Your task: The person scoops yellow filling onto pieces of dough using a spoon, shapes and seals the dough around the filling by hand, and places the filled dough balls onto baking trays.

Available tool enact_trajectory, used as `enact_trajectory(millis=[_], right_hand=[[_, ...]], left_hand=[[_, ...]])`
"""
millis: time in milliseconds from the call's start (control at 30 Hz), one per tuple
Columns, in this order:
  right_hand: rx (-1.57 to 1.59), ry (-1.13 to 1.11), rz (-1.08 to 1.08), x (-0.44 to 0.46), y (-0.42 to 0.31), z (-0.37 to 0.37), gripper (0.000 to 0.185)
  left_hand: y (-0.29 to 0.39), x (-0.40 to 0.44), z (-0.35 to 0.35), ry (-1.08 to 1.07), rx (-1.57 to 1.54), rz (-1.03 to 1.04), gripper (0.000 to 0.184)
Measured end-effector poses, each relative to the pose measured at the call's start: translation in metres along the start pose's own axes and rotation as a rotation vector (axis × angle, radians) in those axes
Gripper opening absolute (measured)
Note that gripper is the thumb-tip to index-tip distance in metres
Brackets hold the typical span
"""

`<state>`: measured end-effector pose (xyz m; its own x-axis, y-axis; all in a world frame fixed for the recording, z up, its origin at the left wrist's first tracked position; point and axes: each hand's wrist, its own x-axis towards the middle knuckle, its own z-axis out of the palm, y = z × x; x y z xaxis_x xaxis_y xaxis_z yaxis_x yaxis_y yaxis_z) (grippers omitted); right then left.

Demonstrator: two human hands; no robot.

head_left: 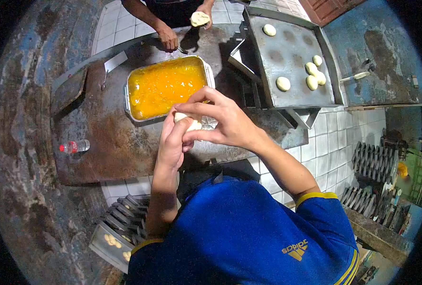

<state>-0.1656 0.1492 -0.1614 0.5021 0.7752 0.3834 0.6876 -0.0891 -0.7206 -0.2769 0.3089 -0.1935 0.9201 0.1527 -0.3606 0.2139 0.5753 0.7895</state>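
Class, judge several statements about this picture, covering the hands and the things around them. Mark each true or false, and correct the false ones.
1. The left hand and right hand hold dough between them. True.
2. The bottle has a blue cap. False: its cap is red.
3. Six dough balls lie on the tray. True.
4. The orange mixture is in a round bowl. False: it is in a rectangular pan.
5. The co-worker's hands are both empty. False: one hand holds a pale round piece.
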Motion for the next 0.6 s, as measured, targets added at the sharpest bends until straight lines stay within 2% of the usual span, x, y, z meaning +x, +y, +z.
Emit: enact_trajectory(millis=[33,67,100,133,167,233,300,333,367,400,433,500,533,567,600], right_hand=[[0.065,-0.012,0.068,-0.003,0.006,-0.001,0.060],[0.110,0.067,0.086,-0.005,0.009,0.000,0.045],[0.110,0.069,0.081,-0.011,0.014,0.001,0.045],[0.184,0.109,0.196,-0.018,0.019,0.003,0.042],[0.259,0.150,0.310,-0.024,0.023,0.003,0.039],[0.357,0.172,0.372,-0.031,0.023,-0.004,0.037],[1.243,0.308,0.699,-0.037,0.018,-0.005,0.042],[1.352,0.328,0.745,-0.042,0.016,-0.008,0.048],[1.398,0.304,0.756,-0.049,0.018,-0.009,0.049],[1.447,0.338,0.716,-0.054,0.016,-0.009,0.048],[1.495,0.372,0.673,-0.059,0.013,-0.008,0.047],[1.597,0.439,0.615,-0.066,0.019,-0.009,0.050],[1.399,0.626,0.547,-0.065,0.021,-0.011,0.050],[1.191,0.800,0.474,-0.066,0.025,-0.017,0.049],[1.122,0.838,0.378,-0.071,0.031,-0.026,0.046]], left_hand=[[0.000,0.003,0.003,0.002,0.002,0.004,0.035],[0.000,0.008,0.004,0.017,-0.009,-0.004,0.037],[0.001,0.011,0.008,0.031,-0.019,-0.011,0.038],[0.004,0.013,0.021,0.063,-0.148,-0.006,0.041],[0.006,0.014,0.030,0.059,-0.144,0.000,0.041],[0.012,0.017,0.050,0.122,0.096,0.189,0.043],[0.009,0.026,0.064,0.147,0.111,0.235,0.043],[0.001,0.038,0.063,0.145,0.275,0.384,0.040],[-0.005,0.047,0.062,0.143,0.440,0.534,0.037],[0.003,0.048,0.083,0.114,0.389,0.576,0.032],[0.014,0.041,0.107,0.075,0.323,0.491,0.030],[0.007,0.056,0.134,-0.165,0.284,0.598,0.032],[0.010,0.046,0.152,-0.207,0.081,0.321,0.034],[0.002,0.050,0.163,-0.214,0.080,0.325,0.034],[-0.006,0.056,0.173,-0.261,0.079,0.413,0.035]])
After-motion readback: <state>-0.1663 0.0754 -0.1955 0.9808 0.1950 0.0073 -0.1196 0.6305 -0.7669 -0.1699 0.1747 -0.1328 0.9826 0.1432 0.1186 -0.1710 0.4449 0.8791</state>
